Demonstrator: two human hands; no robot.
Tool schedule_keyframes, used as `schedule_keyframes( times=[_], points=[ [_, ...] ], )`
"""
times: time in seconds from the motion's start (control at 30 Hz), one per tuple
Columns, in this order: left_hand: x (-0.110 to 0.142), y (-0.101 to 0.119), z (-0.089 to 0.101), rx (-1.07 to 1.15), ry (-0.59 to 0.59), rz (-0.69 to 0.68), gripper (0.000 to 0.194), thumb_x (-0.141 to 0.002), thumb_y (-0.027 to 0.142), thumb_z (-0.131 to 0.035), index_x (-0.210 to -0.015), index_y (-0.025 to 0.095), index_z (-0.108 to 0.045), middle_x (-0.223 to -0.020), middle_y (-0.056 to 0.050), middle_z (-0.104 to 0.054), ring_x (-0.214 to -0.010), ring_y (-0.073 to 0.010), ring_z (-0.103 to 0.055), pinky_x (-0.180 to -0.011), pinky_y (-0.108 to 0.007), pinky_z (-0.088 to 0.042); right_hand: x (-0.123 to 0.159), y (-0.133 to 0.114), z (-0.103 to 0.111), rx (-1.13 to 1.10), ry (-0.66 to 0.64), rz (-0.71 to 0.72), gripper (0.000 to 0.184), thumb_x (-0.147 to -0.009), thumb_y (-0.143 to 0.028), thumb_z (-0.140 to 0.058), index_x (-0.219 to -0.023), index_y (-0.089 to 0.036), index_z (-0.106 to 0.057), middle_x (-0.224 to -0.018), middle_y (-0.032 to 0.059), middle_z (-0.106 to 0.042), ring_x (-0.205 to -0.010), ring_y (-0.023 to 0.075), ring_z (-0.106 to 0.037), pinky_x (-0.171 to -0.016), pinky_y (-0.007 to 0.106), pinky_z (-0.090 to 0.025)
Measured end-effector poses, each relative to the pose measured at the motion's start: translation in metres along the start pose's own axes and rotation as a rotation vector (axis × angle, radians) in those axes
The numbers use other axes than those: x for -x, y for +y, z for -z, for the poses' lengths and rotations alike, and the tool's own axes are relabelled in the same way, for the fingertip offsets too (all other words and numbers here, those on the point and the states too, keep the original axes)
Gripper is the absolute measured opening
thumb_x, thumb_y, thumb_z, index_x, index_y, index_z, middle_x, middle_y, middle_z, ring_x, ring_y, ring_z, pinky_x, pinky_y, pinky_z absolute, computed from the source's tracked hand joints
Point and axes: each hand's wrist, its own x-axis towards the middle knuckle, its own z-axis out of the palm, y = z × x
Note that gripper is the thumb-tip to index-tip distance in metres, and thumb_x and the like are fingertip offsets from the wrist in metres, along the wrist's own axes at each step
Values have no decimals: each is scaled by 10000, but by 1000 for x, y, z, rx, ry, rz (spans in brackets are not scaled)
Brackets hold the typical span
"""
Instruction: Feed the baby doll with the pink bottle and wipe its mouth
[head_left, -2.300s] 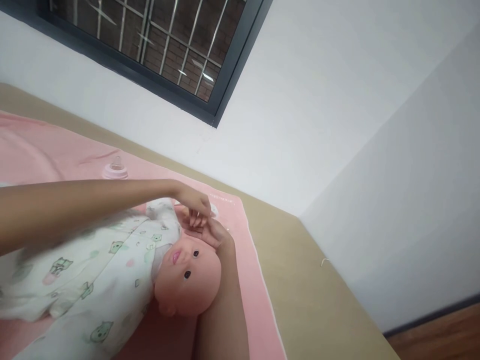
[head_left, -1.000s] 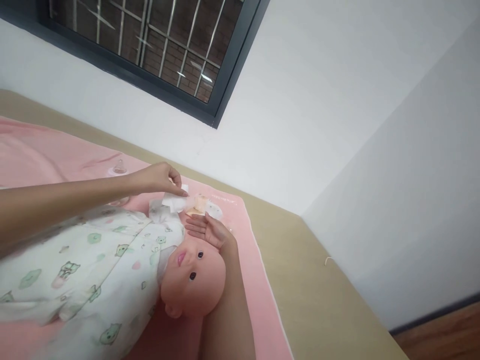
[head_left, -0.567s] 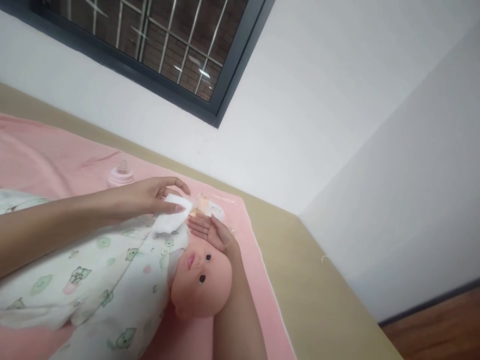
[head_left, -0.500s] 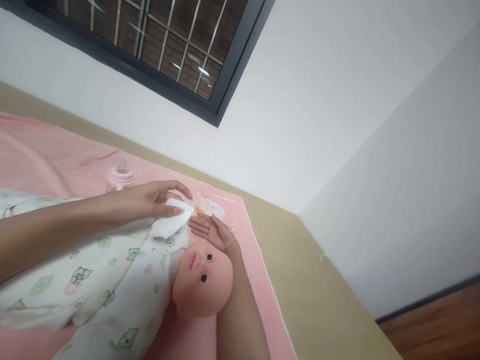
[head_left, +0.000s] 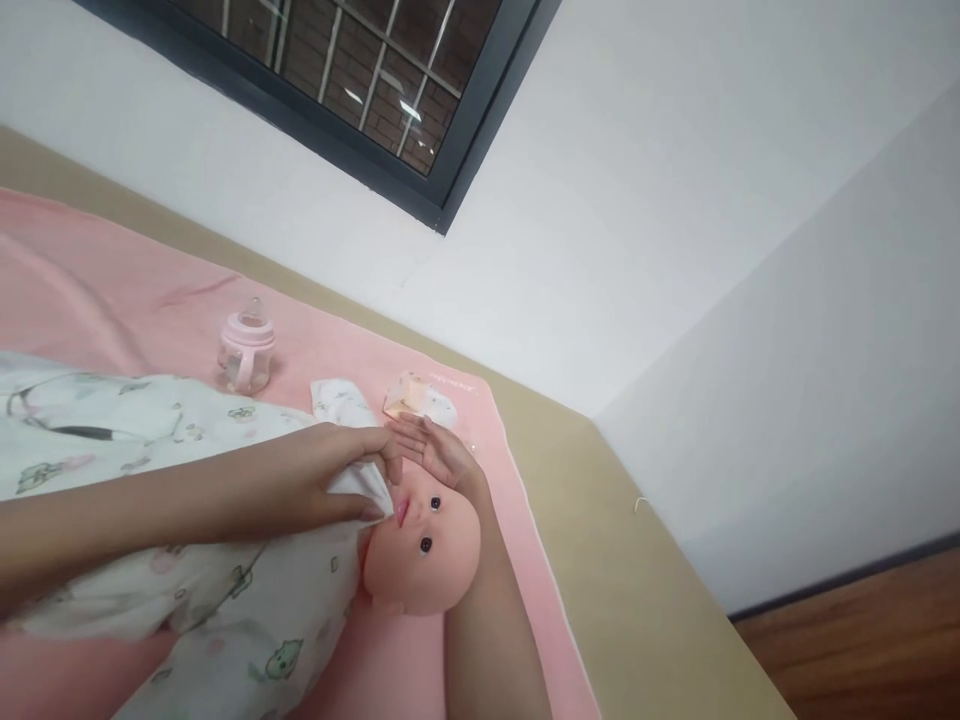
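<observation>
A bald baby doll [head_left: 431,550] lies face up, its body wrapped in a white cloth printed with small green animals [head_left: 300,590]. My left hand [head_left: 349,475] reaches in from the left, thumb and fingers pinched on a white wipe [head_left: 373,485], whose tip is at the doll's mouth and chin. Most of the wipe is hidden behind the hand. Beyond the doll's head, my right hand [head_left: 435,450] rests palm up with its fingers stretched out and nothing in it. The right forearm runs along the crown of the head.
A pink baby bottle [head_left: 247,350] with handles stands on the pink sheet [head_left: 90,270]. Near the right hand lie a folded printed cloth [head_left: 341,400] and a small pack [head_left: 420,398]. A wall and a barred window [head_left: 397,80] rise behind the tan surface [head_left: 600,560].
My left hand has moved down and right, bringing the wipe from above the doll's chest to its mouth. The right hand remains open beside the head. The view has shifted slightly.
</observation>
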Motion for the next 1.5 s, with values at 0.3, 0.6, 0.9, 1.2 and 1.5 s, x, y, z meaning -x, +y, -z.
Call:
schedule_keyframes(
  times=[0.3,0.6,0.9,1.2,1.5],
  points=[
    [0,4,-14,-142,69,-5,145,-788,134,-548,-801,227,-658,-833,43,-675,-773,-153,-583,-690,-236,-352,0,0,0,14,-11,-4,372,-873,-411,-559,-1126,-142,-610,-1227,127,-639,-1138,217,-615,-1100,433,-389],
    [-2,-9,-22,-258,103,-200,245,-780,61,-469,-792,208,-664,-815,5,-619,-781,-151,-547,-685,-239,-352,2,1,-4,-10,0,2,346,-875,-398,-549,-1136,-177,-599,-1181,105,-661,-1097,207,-632,-1095,441,-393],
    [-5,-22,-25,-308,203,-297,235,-805,121,-416,-762,208,-630,-758,-5,-604,-724,-164,-522,-639,-259,-339,1,1,0,-4,-15,-3,360,-874,-406,-547,-1160,-192,-588,-1163,98,-665,-1067,204,-642,-1097,449,-380],
    [-3,-18,-23,-371,198,-263,269,-828,123,-393,-782,214,-642,-777,-12,-616,-740,-169,-528,-650,-270,-359,2,-1,-4,38,13,-7,407,-857,-456,-566,-1185,-213,-573,-1148,91,-673,-1127,212,-614,-1077,459,-401],
    [-5,-25,-28,-487,290,-335,317,-854,112,-368,-754,200,-655,-776,-25,-631,-710,-177,-522,-631,-291,-366,0,-2,-3,38,25,-8,414,-854,-462,-572,-1184,-212,-572,-1132,96,-677,-1137,211,-608,-1062,457,-417]
  ],
)
